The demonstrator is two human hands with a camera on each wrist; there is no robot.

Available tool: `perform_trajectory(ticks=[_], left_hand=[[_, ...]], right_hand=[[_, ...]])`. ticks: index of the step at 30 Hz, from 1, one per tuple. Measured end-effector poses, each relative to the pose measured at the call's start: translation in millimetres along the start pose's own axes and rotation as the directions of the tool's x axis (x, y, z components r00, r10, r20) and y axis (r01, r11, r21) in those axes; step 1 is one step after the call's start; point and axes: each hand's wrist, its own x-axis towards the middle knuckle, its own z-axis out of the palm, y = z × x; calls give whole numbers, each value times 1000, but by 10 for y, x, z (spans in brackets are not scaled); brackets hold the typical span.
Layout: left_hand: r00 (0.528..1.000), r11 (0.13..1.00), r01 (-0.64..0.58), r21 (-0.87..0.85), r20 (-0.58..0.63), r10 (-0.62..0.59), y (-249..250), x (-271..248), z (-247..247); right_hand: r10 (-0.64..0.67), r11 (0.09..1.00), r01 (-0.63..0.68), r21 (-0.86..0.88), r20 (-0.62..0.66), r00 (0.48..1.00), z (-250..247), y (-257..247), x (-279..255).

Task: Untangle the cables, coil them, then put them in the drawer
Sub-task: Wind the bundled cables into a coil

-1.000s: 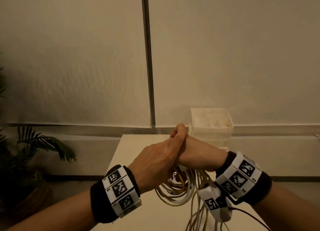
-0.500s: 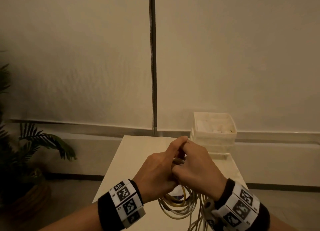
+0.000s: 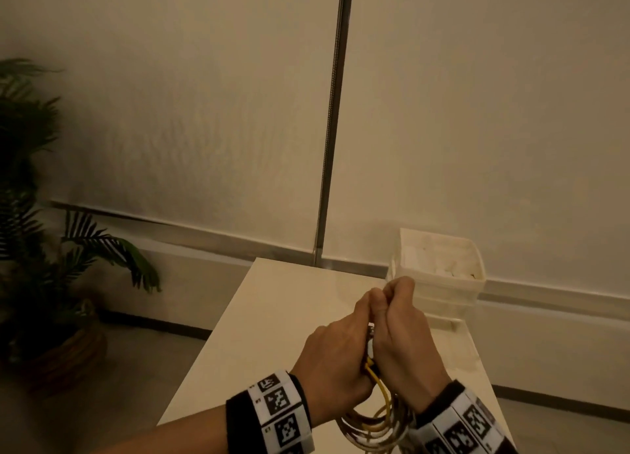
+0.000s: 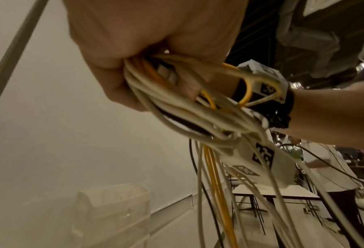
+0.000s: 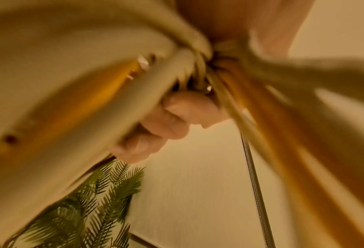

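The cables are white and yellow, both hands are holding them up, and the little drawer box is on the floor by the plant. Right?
Not quite. The drawer box sits on the table, at its far right corner, not on the floor by the plant; the head view shows it. The rest holds: left hand and right hand grip white and yellow cables.

The cable bundle point(image 3: 371, 416) is up off the table point(image 3: 279, 317), a mix of cream-white leads with one bright yellow cable point(image 3: 380, 390) threaded through. The upper part is gathered tight between both hands, loops bunched side by side, and in the left wrist view the cream strands point(image 4: 176, 104) run in parallel out of the grip with the yellow one arching beside them. Below, the loops hang in a rough coil and loose tails drop straight down. Behind, at the table's far right corner, stands the white plastic drawer unit point(image 3: 443, 283), its top compartment open.
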Motion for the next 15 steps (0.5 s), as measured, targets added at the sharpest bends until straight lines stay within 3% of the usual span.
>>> perform_trajectory(ticks=[6, 15], left_hand=[[996, 978, -44, 202, 81, 28, -19, 12, 40], [973, 941, -153, 303, 214, 89, -32, 88, -95]], right_hand=[[122, 992, -123, 32, 7, 992, 14, 96, -2], [73, 993, -82, 88, 100, 992, -102, 66, 5]])
